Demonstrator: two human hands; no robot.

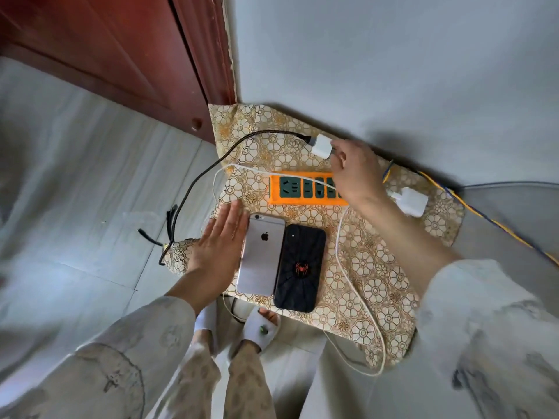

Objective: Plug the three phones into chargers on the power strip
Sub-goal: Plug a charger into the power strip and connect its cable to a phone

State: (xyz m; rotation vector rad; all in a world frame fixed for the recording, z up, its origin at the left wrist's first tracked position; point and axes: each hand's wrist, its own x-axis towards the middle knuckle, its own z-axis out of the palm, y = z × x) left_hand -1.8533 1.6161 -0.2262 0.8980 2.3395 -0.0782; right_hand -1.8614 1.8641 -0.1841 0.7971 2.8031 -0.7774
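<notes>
An orange power strip (296, 189) with dark sockets lies on a flower-patterned cloth (363, 267). My right hand (354, 170) reaches over the strip's right end and pinches a white charger (321, 145) with a black cable (211, 167) above the strip. A second white charger (411, 201) lies to the strip's right, its white cable (341, 252) looping across the cloth. A silver phone (261, 255) and a black phone with a red spider (301, 267) lie face down, side by side. My left hand (219, 243) rests flat with straight fingers beside the silver phone. Only two phones show.
A red-brown wooden door (121, 55) stands at the upper left, a grey wall behind the cloth. A yellow-blue cord (484, 213) runs off to the right. My feet in white sandals (260, 326) stand on the pale tiled floor below the cloth's near edge.
</notes>
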